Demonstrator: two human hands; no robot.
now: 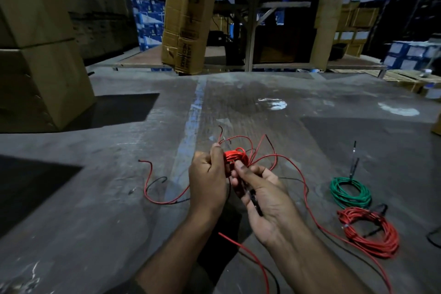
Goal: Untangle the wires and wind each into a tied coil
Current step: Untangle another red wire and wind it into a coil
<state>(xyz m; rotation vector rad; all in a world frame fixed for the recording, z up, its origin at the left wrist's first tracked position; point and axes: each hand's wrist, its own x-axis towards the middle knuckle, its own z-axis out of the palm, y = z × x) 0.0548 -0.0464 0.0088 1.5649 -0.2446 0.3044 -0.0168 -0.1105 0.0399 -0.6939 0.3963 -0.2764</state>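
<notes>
Between the two hands, above the concrete floor (119, 198), a small red wire bundle (235, 156) is being wound. Left hand (208, 178): fingers curled round the bundle's left side. Right hand (259, 194): fingertips pinching the bundle's near edge; a dark object, unidentifiable, lies across its palm. Loose red strands (152, 188) trail outward over the floor on both sides. Thin wire of this kind is judged light, springy and inclined to uncoil; grip across all turns together. To the right lie a green coil (350, 192) and a red coil (372, 231), already wound.
</notes>
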